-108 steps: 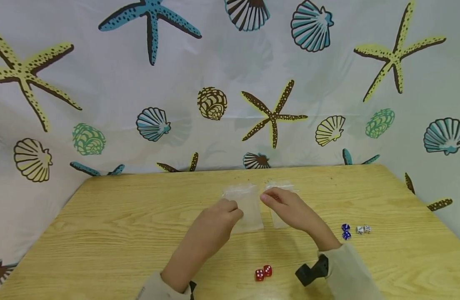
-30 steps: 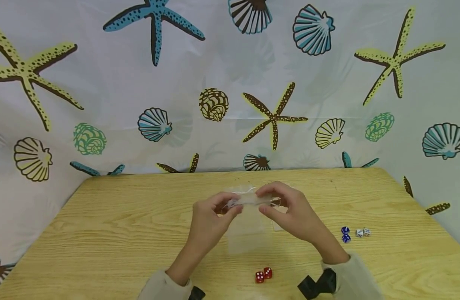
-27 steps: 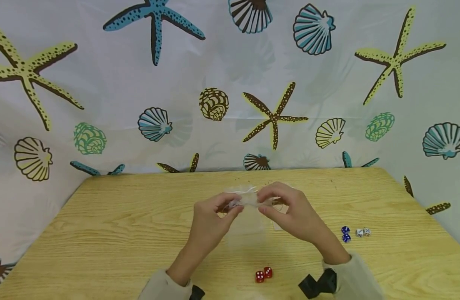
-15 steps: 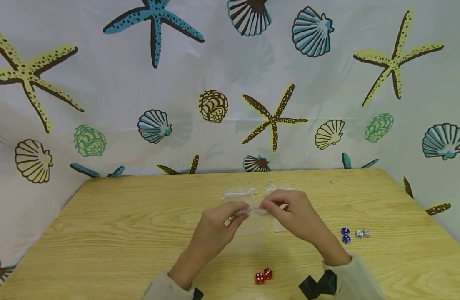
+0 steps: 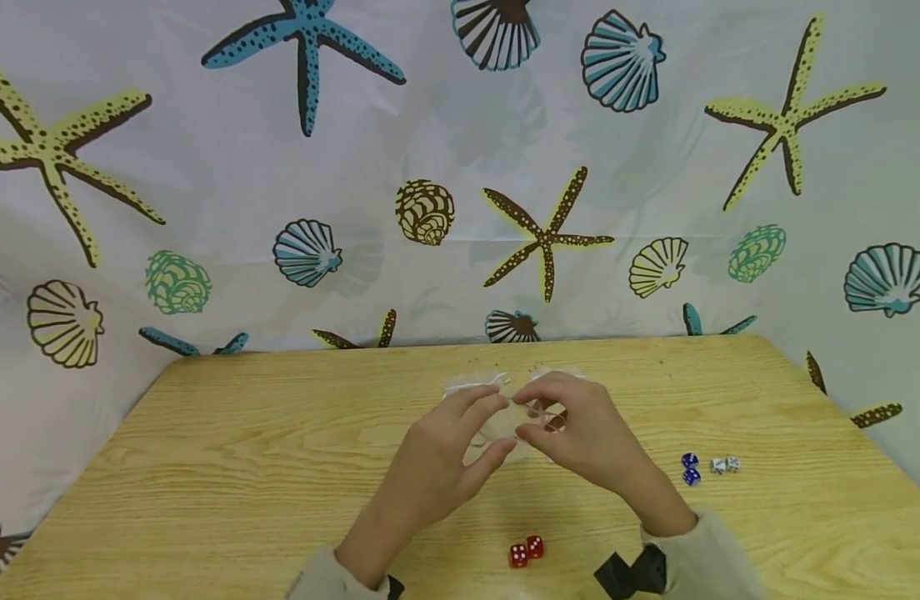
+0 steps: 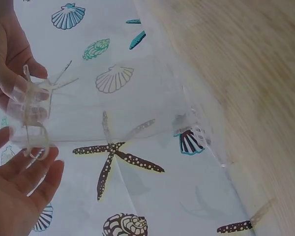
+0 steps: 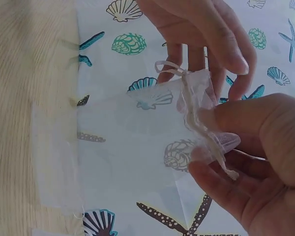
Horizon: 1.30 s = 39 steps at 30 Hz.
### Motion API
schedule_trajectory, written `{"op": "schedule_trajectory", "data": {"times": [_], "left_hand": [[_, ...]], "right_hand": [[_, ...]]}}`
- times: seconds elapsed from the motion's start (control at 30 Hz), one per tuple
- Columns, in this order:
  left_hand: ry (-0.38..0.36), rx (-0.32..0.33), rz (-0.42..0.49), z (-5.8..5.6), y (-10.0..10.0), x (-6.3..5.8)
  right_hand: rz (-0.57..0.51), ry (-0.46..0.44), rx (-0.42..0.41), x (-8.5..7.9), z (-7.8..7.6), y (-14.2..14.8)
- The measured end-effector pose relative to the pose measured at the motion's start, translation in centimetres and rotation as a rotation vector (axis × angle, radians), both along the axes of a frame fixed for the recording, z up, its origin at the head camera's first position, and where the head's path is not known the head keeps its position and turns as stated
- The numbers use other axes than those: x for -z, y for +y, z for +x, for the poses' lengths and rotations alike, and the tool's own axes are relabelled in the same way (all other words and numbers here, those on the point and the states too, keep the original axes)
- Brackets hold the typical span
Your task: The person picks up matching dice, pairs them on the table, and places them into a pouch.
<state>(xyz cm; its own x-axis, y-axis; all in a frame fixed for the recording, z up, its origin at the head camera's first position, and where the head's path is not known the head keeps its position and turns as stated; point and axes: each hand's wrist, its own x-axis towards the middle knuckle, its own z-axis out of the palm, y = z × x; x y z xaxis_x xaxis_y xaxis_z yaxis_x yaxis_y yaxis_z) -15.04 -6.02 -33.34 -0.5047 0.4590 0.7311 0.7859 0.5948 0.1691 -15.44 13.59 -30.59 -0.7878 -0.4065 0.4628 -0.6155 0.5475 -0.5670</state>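
A sheer drawstring bag (image 5: 499,427) hangs between my two hands, its mouth with white cords (image 7: 191,105) at the top. My right hand (image 5: 580,421) pinches the bag's mouth between thumb and fingers, and the thin mesh overlaps the fingertips in the right wrist view. My left hand (image 5: 448,454) is at the other side of the mouth, thumb and fingers spread apart. In the left wrist view its fingers (image 6: 39,172) lie right at the rim and a cord loop. Nearer me, two red dice (image 5: 526,552) lie on the wooden table (image 5: 242,467).
Two more sheer bags lie flat behind my hands, the left bag (image 5: 467,384) and the right bag (image 5: 561,372), both partly hidden. Two blue dice (image 5: 691,469) and two white dice (image 5: 726,465) sit on the right. A shell-printed cloth (image 5: 460,283) hangs behind the table.
My hands come from over the flat bags to hold one bag up. Within the last half second my left fingers have spread from their pinch at its mouth. The dice stay put.
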Motion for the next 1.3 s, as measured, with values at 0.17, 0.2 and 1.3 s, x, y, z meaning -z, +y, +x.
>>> {"op": "schedule_trajectory", "data": {"times": [0.17,0.2,1.3], "left_hand": [[0.043,-0.126,0.020,0.5,0.7,-0.1],[0.041,-0.152,0.030,0.6,0.8,-0.1],[-0.271,-0.205,-0.162,0.4,-0.2,-0.2]], "right_hand": [[0.059,0.148,0.013,-0.2,0.6,-0.8],[0.068,0.178,0.015,-0.2,0.8,-0.9],[0.179,-0.176,-0.123,3.0,2.7,1.6]]}}
